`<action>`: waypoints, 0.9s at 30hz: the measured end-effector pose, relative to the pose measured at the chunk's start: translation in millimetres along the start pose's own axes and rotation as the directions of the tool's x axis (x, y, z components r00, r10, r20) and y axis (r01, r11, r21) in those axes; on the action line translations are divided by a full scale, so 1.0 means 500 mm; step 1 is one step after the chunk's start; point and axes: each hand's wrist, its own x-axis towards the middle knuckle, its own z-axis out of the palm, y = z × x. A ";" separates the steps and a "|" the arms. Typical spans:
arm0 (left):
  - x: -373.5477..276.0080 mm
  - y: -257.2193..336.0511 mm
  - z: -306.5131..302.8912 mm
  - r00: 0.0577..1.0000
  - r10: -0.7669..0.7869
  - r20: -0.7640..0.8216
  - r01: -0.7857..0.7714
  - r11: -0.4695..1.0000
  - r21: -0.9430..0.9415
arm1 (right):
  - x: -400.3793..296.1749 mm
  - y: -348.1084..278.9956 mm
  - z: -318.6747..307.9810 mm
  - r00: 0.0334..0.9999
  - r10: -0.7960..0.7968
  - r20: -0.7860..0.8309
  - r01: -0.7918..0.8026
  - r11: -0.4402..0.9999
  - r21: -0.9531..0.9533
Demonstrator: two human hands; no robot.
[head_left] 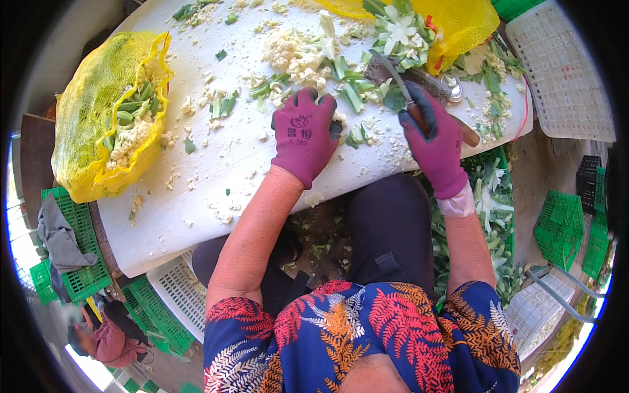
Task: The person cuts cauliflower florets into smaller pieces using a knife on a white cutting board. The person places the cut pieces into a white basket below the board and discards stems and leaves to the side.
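Observation:
My left hand (307, 132), in a purple glove with dark fingertips, rests palm down near the table's front edge. Its bent fingers reach to broken cauliflower florets (290, 54), and a small pale piece shows between thumb and forefinger; what lies under the palm is hidden. My right hand (435, 140), gloved alike, grips a knife with a curved metal blade (393, 73), which points up and left. A wooden handle end (466, 131) sticks out beside that hand. Just beyond the blade, a dark block-like object (422, 83) lies against trimmed cauliflower leaves with a pale cut stalk (399, 29).
Crumbs and leaf scraps litter the white tabletop (162, 231). A yellow mesh bag of cauliflower (93, 113) lies at left, another yellow mesh bag (464, 24) at upper right. Leaves (491, 196) fill a green crate below right. White crate (560, 73) stands right; a person (110, 339) is lower left.

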 end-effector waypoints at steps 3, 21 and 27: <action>0.000 0.008 0.006 0.999 -0.023 0.042 0.028 0.989 -0.147 | -0.007 -0.001 0.019 1.000 -0.025 0.018 0.024 0.999 0.036; -0.529 -0.326 -0.407 0.689 -0.656 0.310 0.403 0.701 0.588 | 0.084 0.119 0.092 0.980 0.200 0.002 -0.188 0.917 0.353; -0.058 -0.195 -0.187 0.998 -0.065 0.014 0.066 0.994 -0.089 | 0.075 0.107 0.065 0.966 0.253 0.051 -0.255 0.910 0.325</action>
